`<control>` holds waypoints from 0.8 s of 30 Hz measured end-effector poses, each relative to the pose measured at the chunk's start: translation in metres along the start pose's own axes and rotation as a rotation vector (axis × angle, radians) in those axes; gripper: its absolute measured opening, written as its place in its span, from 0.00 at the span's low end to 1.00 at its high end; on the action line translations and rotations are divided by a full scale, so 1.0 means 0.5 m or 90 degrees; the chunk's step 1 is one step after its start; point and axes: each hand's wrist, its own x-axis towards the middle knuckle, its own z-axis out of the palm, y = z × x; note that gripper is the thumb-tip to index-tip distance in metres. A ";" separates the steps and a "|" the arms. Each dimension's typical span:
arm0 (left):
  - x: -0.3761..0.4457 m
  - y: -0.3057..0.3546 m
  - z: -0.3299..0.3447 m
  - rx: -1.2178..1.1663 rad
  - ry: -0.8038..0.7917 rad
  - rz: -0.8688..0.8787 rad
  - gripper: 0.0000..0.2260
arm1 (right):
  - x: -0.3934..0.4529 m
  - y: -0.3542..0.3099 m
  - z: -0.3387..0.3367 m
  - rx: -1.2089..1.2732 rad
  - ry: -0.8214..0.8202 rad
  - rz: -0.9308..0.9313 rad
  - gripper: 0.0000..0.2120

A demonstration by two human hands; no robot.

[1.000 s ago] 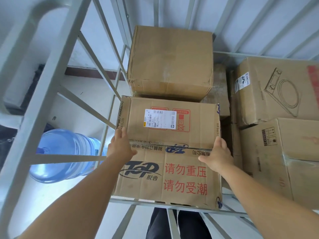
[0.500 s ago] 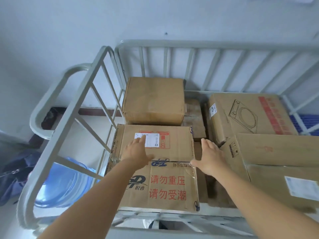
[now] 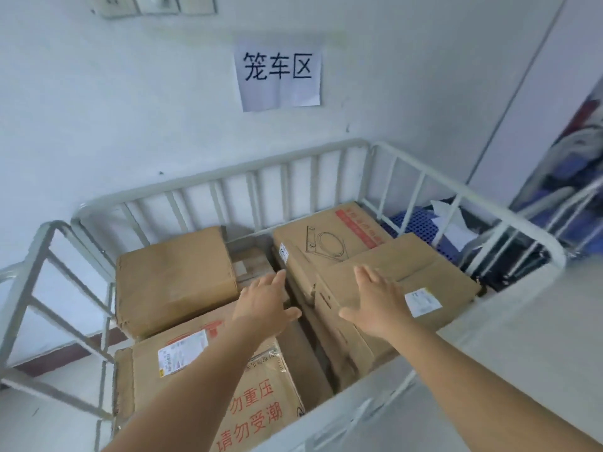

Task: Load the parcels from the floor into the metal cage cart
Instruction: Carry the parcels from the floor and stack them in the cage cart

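A: Four cardboard parcels show plainly inside the metal cage cart, with a smaller fifth wedged low between them.

B: Where does each sit?

A: The parcel with red print is at the near left, a white shipping label on its top. Behind it, touching, is the plain brown parcel. At the near right lies the labelled parcel, tilted, its far edge resting over the parcel with the line drawing, which sits at the far right against the bars. The small parcel is down in the gap, mostly hidden.

B: And the hands?

A: The left hand is above the gap between the left and right stacks, fingers straight and spread, its grip apart, holding nothing. The right hand is over the labelled parcel, fingers also straight and apart; whether the palm touches the cardboard I cannot tell.

B: Around the cart?

A: A paper sign with three black characters hangs on the white wall behind. Beyond the right rail lie a blue crate and white paper.
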 end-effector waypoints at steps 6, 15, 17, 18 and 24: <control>-0.003 0.136 -0.007 0.055 -0.020 0.200 0.37 | -0.131 0.091 -0.036 0.030 0.053 0.182 0.44; -0.097 0.330 0.052 0.074 -0.110 0.446 0.36 | -0.413 0.187 -0.002 0.089 0.118 0.451 0.39; -0.132 0.376 0.071 0.075 -0.141 0.502 0.36 | -0.481 0.207 0.019 0.116 0.115 0.516 0.41; -0.150 0.398 0.081 0.078 -0.155 0.525 0.36 | -0.514 0.215 0.029 0.127 0.115 0.547 0.42; -0.268 0.521 0.145 0.150 -0.187 0.679 0.36 | -0.703 0.258 0.074 0.152 0.133 0.705 0.42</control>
